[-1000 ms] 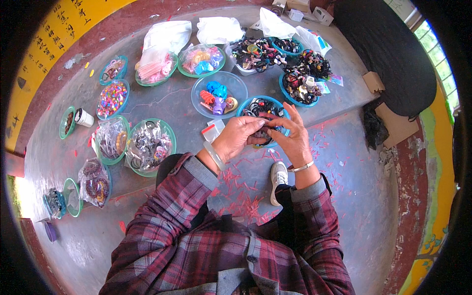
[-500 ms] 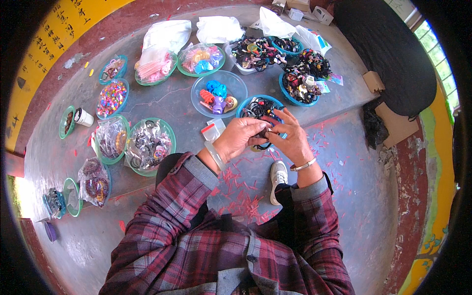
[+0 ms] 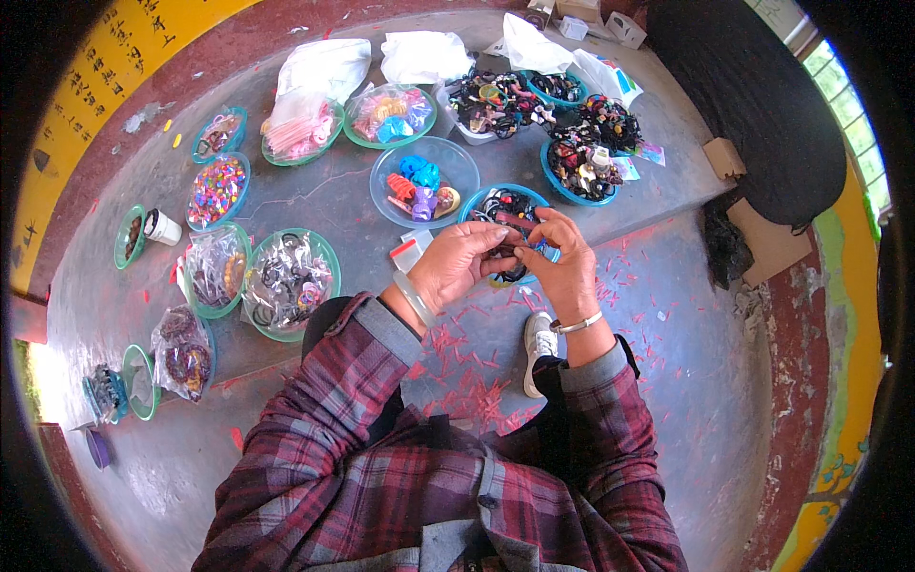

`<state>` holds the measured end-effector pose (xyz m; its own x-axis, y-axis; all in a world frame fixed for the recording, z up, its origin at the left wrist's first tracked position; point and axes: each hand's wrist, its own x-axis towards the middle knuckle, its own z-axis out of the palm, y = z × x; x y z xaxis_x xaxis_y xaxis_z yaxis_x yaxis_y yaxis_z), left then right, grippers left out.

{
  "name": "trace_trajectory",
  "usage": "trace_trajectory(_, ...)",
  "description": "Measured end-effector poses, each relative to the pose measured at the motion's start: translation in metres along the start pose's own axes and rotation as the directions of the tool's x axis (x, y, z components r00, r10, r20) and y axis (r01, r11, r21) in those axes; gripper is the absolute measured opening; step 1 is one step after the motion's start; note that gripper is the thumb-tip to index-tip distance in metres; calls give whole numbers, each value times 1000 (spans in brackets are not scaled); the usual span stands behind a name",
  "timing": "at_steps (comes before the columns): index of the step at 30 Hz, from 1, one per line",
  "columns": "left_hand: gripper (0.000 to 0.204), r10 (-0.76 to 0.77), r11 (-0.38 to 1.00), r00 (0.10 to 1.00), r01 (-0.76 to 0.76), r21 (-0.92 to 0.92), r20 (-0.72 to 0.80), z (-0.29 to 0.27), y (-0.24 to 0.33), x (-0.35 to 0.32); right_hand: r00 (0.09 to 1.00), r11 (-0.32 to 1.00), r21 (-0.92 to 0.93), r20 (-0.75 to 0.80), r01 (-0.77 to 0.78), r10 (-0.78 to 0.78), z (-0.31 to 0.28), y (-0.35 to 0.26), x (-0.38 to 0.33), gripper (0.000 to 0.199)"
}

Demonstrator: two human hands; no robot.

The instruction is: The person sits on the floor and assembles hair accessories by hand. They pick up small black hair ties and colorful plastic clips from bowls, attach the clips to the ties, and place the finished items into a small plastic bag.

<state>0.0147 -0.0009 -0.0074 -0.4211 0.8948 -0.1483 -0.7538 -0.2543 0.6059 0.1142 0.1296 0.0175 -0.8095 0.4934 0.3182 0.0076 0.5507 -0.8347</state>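
My left hand, with a pale bangle at its wrist, pinches a small dark item between thumb and fingers. My right hand is close against it, thumb and fingers bent onto the same item. A narrow pinkish-brown strip shows between the fingertips; most of the item is hidden, so its kind is unclear. Just beyond and below the hands stands a blue basket of black hair ties. A small clear zip bag with a red strip lies left of my left hand.
A clear bowl holds blue, red and purple hair claws. Around it stand baskets of bagged hair ties, colourful beads and pink items. Dark hair ties are heaped at far right. Red scraps litter the floor near my shoe.
My right hand's raised, spread fingers have curled in toward the small item, and the hand has shifted slightly left. The pinkish strip shows more plainly. My left hand stays nearly in place.
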Motion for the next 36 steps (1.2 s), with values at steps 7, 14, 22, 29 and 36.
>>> trace_trajectory(7, 21, 89, 996, 995, -90, 21, 35, 7, 3, -3, 951, 744, 594, 153, -307, 270, 0, 6, 1, 10)
trace_trajectory(14, 22, 88, 996, 996, -88, -13, 12, 3, 1, -3, 912, 688, 621, 116, -376, 393, -1, 5, -1, 7)
trace_trajectory(22, 21, 81, 996, 994, -83, -35, -70, 0, -1, -1, 874, 543, 705, 242, -457, 422, -1, 14, 0, 6)
trace_trajectory(29, 20, 109, 990, 992, -114, -83, -66, -3, 1, -1, 814, 481, 679, 322, -555, 484, 0, 13, 0, 8)
trace_trajectory(36, 20, 112, 991, 992, -116, -70, -51, -3, 2, 0, 790, 434, 690, 344, -579, 507, 0, 16, 0, 7)
